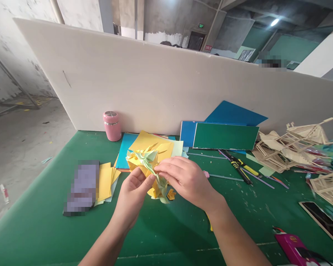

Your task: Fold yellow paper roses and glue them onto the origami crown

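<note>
A folded paper piece in yellow and pale green, which looks like origami, is held up between my two hands over the green tabletop. My left hand pinches it from below, thumb against a pale green fold. From the other side, my right hand has its fingertips pressed together on the same piece, partly hiding it. A small orange folded paper piece lies just under my right hand. Behind the work, yellow paper sheets rest on a blue sheet.
A pink flask stands at the back left. Left of my hands lie a blurred dark phone-like object and yellow paper strips. Rightward are a green board, pliers, wooden stick models, a phone and a magenta device.
</note>
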The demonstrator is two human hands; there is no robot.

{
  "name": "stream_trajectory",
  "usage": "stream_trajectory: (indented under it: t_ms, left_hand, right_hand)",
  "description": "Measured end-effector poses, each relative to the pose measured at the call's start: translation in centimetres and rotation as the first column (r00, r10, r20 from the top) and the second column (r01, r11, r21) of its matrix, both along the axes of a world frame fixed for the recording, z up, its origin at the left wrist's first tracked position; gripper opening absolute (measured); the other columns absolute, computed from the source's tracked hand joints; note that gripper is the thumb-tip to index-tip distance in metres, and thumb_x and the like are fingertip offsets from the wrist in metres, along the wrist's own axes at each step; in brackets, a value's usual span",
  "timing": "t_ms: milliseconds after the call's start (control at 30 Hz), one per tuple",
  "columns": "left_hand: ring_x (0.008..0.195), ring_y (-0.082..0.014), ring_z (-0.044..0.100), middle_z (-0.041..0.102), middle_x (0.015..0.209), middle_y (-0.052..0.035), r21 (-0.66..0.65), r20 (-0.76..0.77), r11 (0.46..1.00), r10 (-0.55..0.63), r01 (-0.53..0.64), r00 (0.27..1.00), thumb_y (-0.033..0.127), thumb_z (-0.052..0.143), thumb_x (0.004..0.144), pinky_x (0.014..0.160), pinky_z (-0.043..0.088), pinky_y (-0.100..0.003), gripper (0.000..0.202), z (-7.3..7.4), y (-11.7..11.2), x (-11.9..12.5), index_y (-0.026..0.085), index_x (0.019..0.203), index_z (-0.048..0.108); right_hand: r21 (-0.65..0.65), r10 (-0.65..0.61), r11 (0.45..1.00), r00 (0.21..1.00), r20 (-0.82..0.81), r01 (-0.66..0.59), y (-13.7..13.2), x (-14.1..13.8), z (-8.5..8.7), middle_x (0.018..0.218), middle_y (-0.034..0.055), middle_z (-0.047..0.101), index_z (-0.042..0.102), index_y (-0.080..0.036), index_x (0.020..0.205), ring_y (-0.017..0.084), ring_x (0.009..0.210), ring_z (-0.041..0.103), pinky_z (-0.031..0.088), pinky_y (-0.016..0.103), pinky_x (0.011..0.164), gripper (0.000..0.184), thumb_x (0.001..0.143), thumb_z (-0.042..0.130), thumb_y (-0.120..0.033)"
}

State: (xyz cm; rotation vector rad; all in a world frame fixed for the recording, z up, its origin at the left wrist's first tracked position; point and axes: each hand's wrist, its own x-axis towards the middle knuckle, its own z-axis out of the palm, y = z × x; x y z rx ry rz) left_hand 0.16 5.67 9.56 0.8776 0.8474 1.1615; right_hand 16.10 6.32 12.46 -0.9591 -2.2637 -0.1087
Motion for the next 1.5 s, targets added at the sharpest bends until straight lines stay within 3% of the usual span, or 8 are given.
stream_trajectory:
  t_ms: [167, 333, 733, 900, 1067, 1267, 1500]
  left_hand:
    - [0.097, -0.0229, 0.065, 0.072, 0.103, -0.0063, 0.005, -0.005, 1.000, 0.010, -0.010, 1.000, 0.034, 0.074, 0.071, 0.079, 0.051, -0.030, 0.031, 0.2, -0.1, 0.1, 0.021, 0.098, 0.067]
    - [0.096, -0.0240, 0.065, 0.073, 0.098, -0.0062, 0.003, -0.021, 0.999, 0.040, -0.040, 0.999, 0.035, 0.076, 0.067, 0.082, 0.051, -0.033, 0.031, 0.5, -0.1, 0.3, 0.020, 0.092, 0.067]
    - [0.102, -0.0233, 0.062, 0.071, 0.102, -0.0055, 0.063, -0.062, 0.996, 0.071, -0.067, 0.996, 0.035, 0.073, 0.071, 0.088, 0.049, -0.033, 0.028, -0.2, -0.2, 0.4, 0.022, 0.094, 0.065]
    - [0.095, -0.0218, 0.063, 0.070, 0.090, -0.0036, 0.038, -0.053, 0.996, 0.088, -0.086, 0.995, 0.035, 0.076, 0.068, 0.084, 0.049, -0.031, 0.026, 0.0, -0.3, 0.6, 0.021, 0.086, 0.064]
    - [0.083, -0.0188, 0.061, 0.065, 0.077, -0.0016, 0.025, -0.062, 0.997, 0.079, -0.078, 0.995, 0.034, 0.076, 0.068, 0.072, 0.049, -0.027, 0.023, -0.1, -0.1, 0.6, 0.018, 0.074, 0.060]
    - [0.092, -0.0221, 0.063, 0.070, 0.092, -0.0058, 0.017, -0.025, 0.999, 0.036, -0.036, 0.999, 0.033, 0.075, 0.069, 0.082, 0.049, -0.032, 0.027, 0.3, -0.1, 0.5, 0.018, 0.089, 0.065]
    - [0.091, -0.0202, 0.064, 0.071, 0.091, -0.0050, 0.015, -0.018, 0.999, 0.042, -0.041, 0.999, 0.031, 0.074, 0.071, 0.077, 0.050, -0.027, 0.024, 0.2, -0.2, 0.3, 0.018, 0.090, 0.067]
  right_hand:
    - [-0.063, -0.040, 0.997, 0.996, -0.078, 0.035, -0.4, 0.1, 0.1, 0.094, 0.0047, 0.071, 0.065, -0.019, 0.093, 0.017, 0.088, 0.064, 0.051, 0.032, 0.080, 0.015, 0.092, 0.050, -0.019]
    - [-0.107, -0.175, 0.981, 0.973, -0.148, 0.160, -0.7, -0.8, 0.6, 0.076, 0.0020, 0.068, 0.063, -0.019, 0.076, 0.016, 0.074, 0.061, 0.048, 0.029, 0.069, 0.017, 0.090, 0.053, -0.020]
    - [-0.175, -0.278, 0.947, 0.960, -0.020, 0.271, -0.8, -1.6, 1.3, 0.073, 0.0009, 0.067, 0.062, -0.019, 0.074, 0.016, 0.069, 0.060, 0.044, 0.027, 0.061, 0.010, 0.083, 0.060, -0.014]
    - [-0.133, -0.302, 0.945, 0.953, 0.003, 0.300, -0.9, -1.9, 1.0, 0.069, 0.0001, 0.067, 0.063, -0.018, 0.072, 0.015, 0.063, 0.059, 0.042, 0.027, 0.058, 0.013, 0.082, 0.058, -0.011]
    - [-0.060, -0.243, 0.968, 0.970, 0.013, 0.244, -0.9, -1.9, 0.9, 0.071, 0.0019, 0.066, 0.063, -0.017, 0.073, 0.015, 0.066, 0.059, 0.044, 0.027, 0.061, 0.021, 0.087, 0.049, -0.010]
    - [0.083, -0.109, 0.992, 0.985, 0.132, 0.098, -0.3, -1.3, 0.5, 0.078, 0.0070, 0.067, 0.064, -0.014, 0.074, 0.017, 0.072, 0.059, 0.048, 0.029, 0.065, 0.025, 0.090, 0.044, -0.009]
    - [0.133, -0.045, 0.991, 0.995, 0.089, 0.033, 0.2, -1.1, 0.5, 0.080, 0.0088, 0.068, 0.066, -0.011, 0.076, 0.018, 0.072, 0.060, 0.051, 0.029, 0.066, 0.024, 0.090, 0.047, -0.010]
